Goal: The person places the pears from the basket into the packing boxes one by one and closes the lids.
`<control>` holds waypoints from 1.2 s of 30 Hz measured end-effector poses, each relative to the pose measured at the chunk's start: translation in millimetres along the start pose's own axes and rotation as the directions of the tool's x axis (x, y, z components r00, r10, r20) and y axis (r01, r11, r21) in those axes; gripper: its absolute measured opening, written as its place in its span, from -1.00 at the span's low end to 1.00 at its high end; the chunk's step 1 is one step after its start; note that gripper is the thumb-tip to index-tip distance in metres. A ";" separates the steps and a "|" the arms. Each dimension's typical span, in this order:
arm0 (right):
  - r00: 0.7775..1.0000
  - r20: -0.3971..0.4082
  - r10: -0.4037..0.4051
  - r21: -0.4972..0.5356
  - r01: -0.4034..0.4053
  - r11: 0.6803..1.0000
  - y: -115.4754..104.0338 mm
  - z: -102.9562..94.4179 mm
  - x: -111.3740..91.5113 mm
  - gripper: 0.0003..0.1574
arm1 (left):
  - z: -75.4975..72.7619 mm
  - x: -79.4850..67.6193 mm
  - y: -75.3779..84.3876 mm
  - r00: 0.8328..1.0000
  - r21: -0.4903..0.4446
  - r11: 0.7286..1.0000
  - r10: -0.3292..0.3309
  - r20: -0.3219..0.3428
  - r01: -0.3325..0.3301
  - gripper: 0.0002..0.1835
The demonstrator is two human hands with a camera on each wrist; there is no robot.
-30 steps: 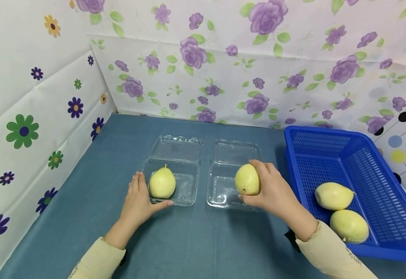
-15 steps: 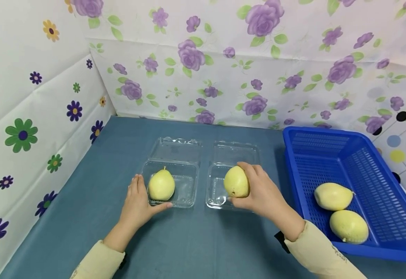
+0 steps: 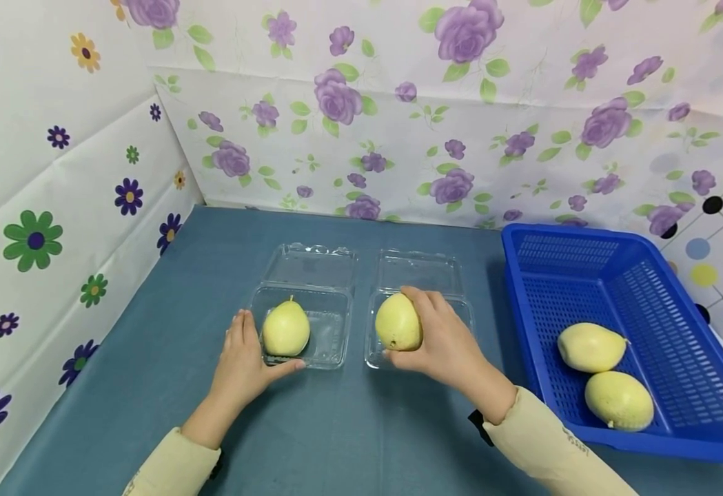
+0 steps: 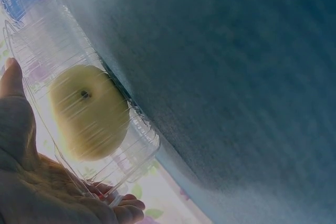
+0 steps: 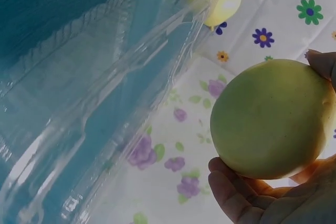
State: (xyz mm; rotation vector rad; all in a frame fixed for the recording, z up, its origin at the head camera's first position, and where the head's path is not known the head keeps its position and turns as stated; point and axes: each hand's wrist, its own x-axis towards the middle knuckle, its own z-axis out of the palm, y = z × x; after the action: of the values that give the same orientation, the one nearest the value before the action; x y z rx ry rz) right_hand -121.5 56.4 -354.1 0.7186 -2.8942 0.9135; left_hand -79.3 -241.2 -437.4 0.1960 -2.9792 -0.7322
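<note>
A yellow-green pear (image 3: pixel 397 320) is gripped by my right hand (image 3: pixel 444 344), fingers over its right side and thumb below. The right wrist view shows this pear (image 5: pixel 270 121) above the rim of the right clear plastic clamshell box (image 3: pixel 420 270), whose lid is folded back. A second pear (image 3: pixel 285 328) stands stem up in the left part of the left clamshell box (image 3: pixel 329 336), also with its lid back. My left hand (image 3: pixel 240 362) touches that box's near left corner, fingers straight along its side and thumb across the front rim.
A blue plastic basket (image 3: pixel 677 358) stands on the right of the blue-green cloth (image 3: pixel 349 427). Inside it lie two more pears, a back pear (image 3: pixel 591 346) and a front pear (image 3: pixel 619 401). Flower-patterned sheeting (image 3: pixel 349 151) rises behind and at the left.
My right hand has carried its pear leftward, from the right side of the right box to over its left side. The left hand keeps its place at the left box.
</note>
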 end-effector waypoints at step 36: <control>0.985 0.110 -0.132 0.074 0.124 0.989 -38.3 41.4 18.9 0.15 | 2.4 -0.4 -1.2 1.000 0.003 1.000 0.009 -0.018 -0.008 0.36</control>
State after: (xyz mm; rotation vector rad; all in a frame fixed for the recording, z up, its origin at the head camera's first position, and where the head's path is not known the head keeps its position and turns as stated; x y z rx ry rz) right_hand -117.0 -1.9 -364.8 0.9817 -2.8842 0.9890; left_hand -79.0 -241.1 -440.1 0.1889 -2.9622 -0.7218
